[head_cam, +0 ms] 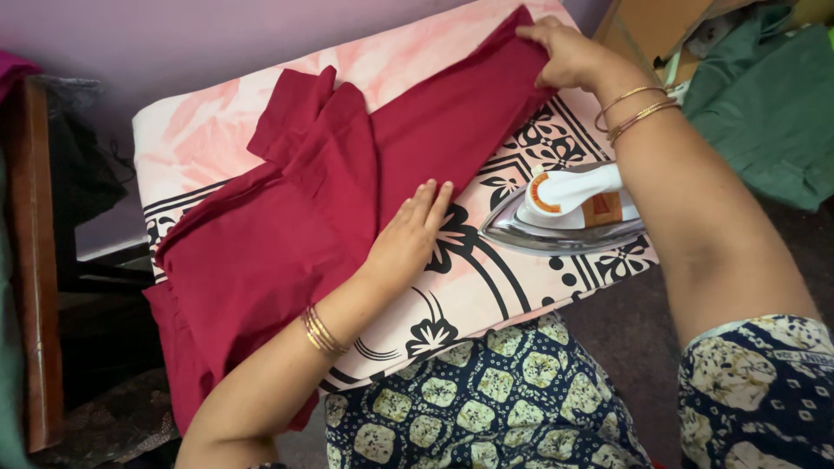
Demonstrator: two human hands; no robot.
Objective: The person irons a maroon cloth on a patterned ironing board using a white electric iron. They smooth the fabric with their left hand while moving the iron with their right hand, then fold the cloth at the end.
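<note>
A dark red garment (295, 200) lies spread over a padded board covered in pink cloth with a black floral border (200, 130). My left hand (408, 234) rests flat on the garment's near edge, fingers together and pointing away. My right hand (565, 52) pinches the garment's far right end at the board's top corner. A white and silver electric iron (565, 213) sits flat on the board under my right forearm, untouched by either hand.
Green fabric (769, 104) lies heaped on the floor at the right, beside a brown cardboard box (651, 26). A dark wooden piece of furniture (39, 260) stands along the left. My lap in navy patterned cloth (486, 399) is against the board's near edge.
</note>
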